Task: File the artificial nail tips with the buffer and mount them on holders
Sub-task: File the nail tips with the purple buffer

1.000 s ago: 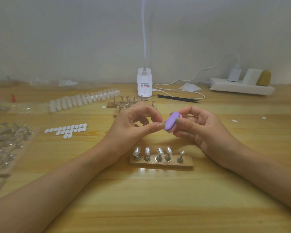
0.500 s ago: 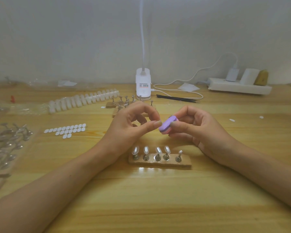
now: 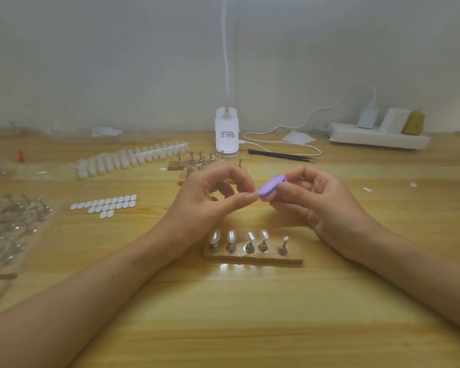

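A clear plastic bag (image 3: 16,235) lies at the left edge of the wooden table (image 3: 223,314), with a heap of loose metal holders inside it. At the centre, near the person, a small wooden base (image 3: 252,257) carries five upright metal holders in a row; four of them bear glossy pale mounted tips (image 3: 231,236), and the fifth holder (image 3: 283,245), at the right end, is bare. Two more wooden bases with bare holders (image 3: 194,162) stand farther back, beside a long strip of unused tips (image 3: 133,158) and rows of white adhesive tabs (image 3: 104,204).

Above the central base both hands meet. The right hand (image 3: 316,200) has its grip closed around a small purple buffer (image 3: 271,185), an oval block with a lilac top and a pinkish underside, held at a low slant. The left hand (image 3: 207,197) has its grip pinched, thumb against forefinger, on a pale nail tip (image 3: 251,195) touching the buffer's lower end; the fingertips hide most of it.

A second ago the buffer stood steeper, its broad face turned toward the camera; now it lies flatter. The hands keep the same place over the base
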`<state>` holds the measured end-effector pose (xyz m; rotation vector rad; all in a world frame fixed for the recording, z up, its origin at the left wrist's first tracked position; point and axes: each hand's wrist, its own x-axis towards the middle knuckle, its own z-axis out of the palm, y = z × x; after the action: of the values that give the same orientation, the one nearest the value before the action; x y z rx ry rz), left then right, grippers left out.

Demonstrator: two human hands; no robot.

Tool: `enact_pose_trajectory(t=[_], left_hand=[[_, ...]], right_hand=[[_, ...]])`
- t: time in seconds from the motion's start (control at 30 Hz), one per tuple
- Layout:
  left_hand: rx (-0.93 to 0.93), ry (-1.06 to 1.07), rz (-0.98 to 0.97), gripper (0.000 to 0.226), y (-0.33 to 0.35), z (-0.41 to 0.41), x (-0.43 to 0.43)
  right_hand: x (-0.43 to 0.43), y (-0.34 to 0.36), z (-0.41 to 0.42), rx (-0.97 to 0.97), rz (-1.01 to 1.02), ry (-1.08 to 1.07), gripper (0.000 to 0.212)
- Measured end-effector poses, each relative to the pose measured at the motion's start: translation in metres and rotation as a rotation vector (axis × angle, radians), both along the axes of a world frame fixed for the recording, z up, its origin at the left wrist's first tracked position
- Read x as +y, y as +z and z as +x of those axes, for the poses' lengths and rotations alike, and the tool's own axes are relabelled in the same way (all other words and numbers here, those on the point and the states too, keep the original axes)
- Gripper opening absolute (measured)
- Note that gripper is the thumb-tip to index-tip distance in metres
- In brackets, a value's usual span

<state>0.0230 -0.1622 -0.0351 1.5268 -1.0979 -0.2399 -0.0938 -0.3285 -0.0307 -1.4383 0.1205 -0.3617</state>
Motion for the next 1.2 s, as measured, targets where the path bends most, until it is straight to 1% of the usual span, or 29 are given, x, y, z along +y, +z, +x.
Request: enact_pose_trajectory(t=[0.07, 0.1, 0.2, 0.23, 0.33, 0.37, 0.47, 0.57, 0.6, 0.7, 0.8, 0.83, 0.93, 0.97, 1.07, 1.2], left_hand=[[-0.008, 0.004, 0.001, 0.014, -0.0002, 0.0005, -0.0001], [-0.007, 0.001, -0.003, 0.012, -0.0002, 0.0007, -0.0002], [0.019, -0.002, -0.013, 0.010, -0.0005, 0.0008, 0.0000], [0.024, -0.003, -0.012, 0.011, -0.0006, 0.0007, 0.0002], [0.003, -0.008, -0.017, 0.012, -0.0007, 0.0012, 0.0000], [0.003, -0.011, -0.021, 0.012, -0.0007, 0.0014, -0.0002], [0.015, -0.013, -0.021, 0.013, -0.0005, 0.0011, -0.0005], [0.008, -0.022, -0.023, 0.015, 0.0000, 0.0006, -0.0004], [0.012, -0.027, -0.024, 0.014, 0.0002, 0.0004, -0.0003], [0.021, -0.029, -0.024, 0.012, 0.0006, 0.0002, -0.0006], [0.001, -0.021, -0.019, 0.016, 0.0008, -0.0004, -0.0007], [0.003, -0.020, -0.017, 0.016, 0.0010, -0.0008, -0.0007], [0.004, -0.025, -0.015, 0.014, 0.0011, -0.0009, -0.0004], [0.005, -0.024, -0.016, 0.013, 0.0010, -0.0009, -0.0004], [0.006, -0.022, -0.020, 0.014, 0.0013, -0.0002, -0.0002], [-0.004, -0.029, -0.016, 0.014, 0.0013, -0.0002, -0.0005]], right_hand=[[0.0025, -0.0014, -0.0011, 0.048, -0.129, 0.109, 0.020], [0.0038, -0.0019, -0.0014, 0.043, -0.152, 0.121, 0.020], [0.0007, -0.0012, 0.0004, -0.026, -0.005, -0.007, 0.021], [0.0007, -0.0007, 0.0006, -0.022, 0.018, -0.013, 0.022], [0.0036, -0.0021, -0.0002, 0.031, -0.102, 0.088, 0.024], [0.0038, -0.0026, 0.0004, 0.013, -0.099, 0.074, 0.023], [0.0002, -0.0028, 0.0020, -0.039, 0.005, -0.027, 0.021], [0.0022, -0.0038, 0.0006, 0.015, -0.100, 0.088, 0.023], [0.0023, -0.0041, 0.0003, 0.004, -0.104, 0.082, 0.024], [-0.0007, -0.0028, 0.0007, -0.043, -0.026, -0.044, 0.024], [0.0020, -0.0043, -0.0005, 0.012, -0.102, 0.073, 0.025], [0.0027, -0.0047, -0.0003, 0.007, -0.111, 0.068, 0.025], [0.0001, -0.0019, 0.0011, -0.042, -0.010, -0.072, 0.027], [-0.0004, -0.0019, 0.0012, -0.036, -0.014, -0.059, 0.028], [0.0026, -0.0035, 0.0000, -0.003, -0.129, 0.062, 0.029], [0.0014, -0.0014, 0.0000, -0.046, -0.092, -0.029, 0.028]])
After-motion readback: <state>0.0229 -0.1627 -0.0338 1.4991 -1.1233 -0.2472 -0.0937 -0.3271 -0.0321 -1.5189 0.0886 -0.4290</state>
